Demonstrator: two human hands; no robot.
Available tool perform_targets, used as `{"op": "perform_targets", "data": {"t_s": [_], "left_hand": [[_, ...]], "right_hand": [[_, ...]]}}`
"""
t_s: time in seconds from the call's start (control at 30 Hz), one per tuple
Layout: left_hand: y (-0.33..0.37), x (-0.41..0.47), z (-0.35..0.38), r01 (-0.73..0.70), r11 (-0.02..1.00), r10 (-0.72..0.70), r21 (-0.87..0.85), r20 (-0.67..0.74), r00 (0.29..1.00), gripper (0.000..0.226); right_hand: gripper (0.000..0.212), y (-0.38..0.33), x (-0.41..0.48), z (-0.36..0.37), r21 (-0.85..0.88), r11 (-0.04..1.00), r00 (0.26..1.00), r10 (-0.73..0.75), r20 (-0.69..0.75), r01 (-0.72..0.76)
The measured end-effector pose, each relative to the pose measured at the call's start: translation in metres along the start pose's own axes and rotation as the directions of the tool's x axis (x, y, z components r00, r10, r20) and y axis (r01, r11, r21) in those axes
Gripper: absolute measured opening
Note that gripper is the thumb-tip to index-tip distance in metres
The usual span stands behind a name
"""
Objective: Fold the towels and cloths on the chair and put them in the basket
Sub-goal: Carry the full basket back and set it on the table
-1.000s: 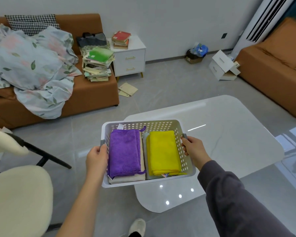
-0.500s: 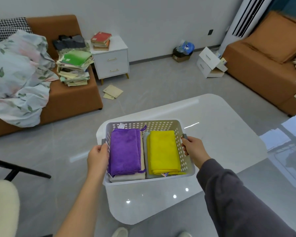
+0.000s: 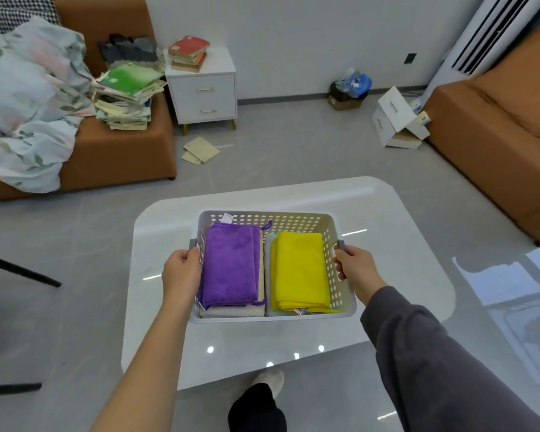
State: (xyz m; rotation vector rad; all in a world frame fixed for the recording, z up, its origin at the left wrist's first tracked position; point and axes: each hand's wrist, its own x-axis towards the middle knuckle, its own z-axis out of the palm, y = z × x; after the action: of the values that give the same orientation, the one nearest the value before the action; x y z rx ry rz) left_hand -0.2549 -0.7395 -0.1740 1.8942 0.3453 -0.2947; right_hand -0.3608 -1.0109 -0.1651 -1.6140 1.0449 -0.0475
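Observation:
A white perforated basket (image 3: 293,220) is held over the glossy white table (image 3: 387,232). My left hand (image 3: 181,271) grips its left handle and my right hand (image 3: 356,269) grips its right handle. Inside, a folded purple cloth (image 3: 231,263) lies on a beige towel (image 3: 231,311) on the left. A folded yellow cloth (image 3: 300,269) lies on a pale grey one on the right. Only black chair legs (image 3: 22,272) show at the left edge.
A brown sofa (image 3: 119,151) at the back left carries a floral blanket (image 3: 25,98) and a stack of books (image 3: 125,98). A white nightstand (image 3: 203,88) stands by the wall. Another brown sofa (image 3: 505,126) is on the right, with white boxes (image 3: 396,120) near it.
The view has swung to the right and the chair seat has left the frame. The basket, still held in both hands, now sits over the middle of the white table.

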Motion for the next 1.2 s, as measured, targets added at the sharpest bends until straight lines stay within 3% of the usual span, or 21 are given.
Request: {"op": "perform_targets", "data": {"t_s": [0.5, 0.77, 0.9, 1.2], "left_hand": [[0.080, 0.010, 0.246, -0.025, 0.989, 0.003, 0.148, 0.146, 0.989, 0.024], [0.093, -0.001, 0.368, 0.068, 0.986, -0.096, 0.150, 0.191, 0.977, 0.022], [0.085, -0.013, 0.425, 0.063, 0.969, -0.109, 0.241, 0.181, 0.977, 0.024], [0.039, -0.017, 0.520, 0.096, 0.884, -0.177, 0.458, 0.137, 0.975, 0.014]], "right_hand": [[0.017, 0.007, 0.133, -0.183, 0.065, 0.985, 0.982, 0.162, -0.097, -0.157], [0.020, 0.024, 0.210, -0.269, 0.074, 0.963, 0.962, 0.264, -0.073, -0.259], [0.013, 0.050, 0.253, -0.311, 0.010, 0.958, 0.957, 0.288, -0.046, -0.288], [0.024, 0.116, 0.350, -0.343, -0.173, 0.922, 0.938, 0.345, -0.030, -0.345]]}}
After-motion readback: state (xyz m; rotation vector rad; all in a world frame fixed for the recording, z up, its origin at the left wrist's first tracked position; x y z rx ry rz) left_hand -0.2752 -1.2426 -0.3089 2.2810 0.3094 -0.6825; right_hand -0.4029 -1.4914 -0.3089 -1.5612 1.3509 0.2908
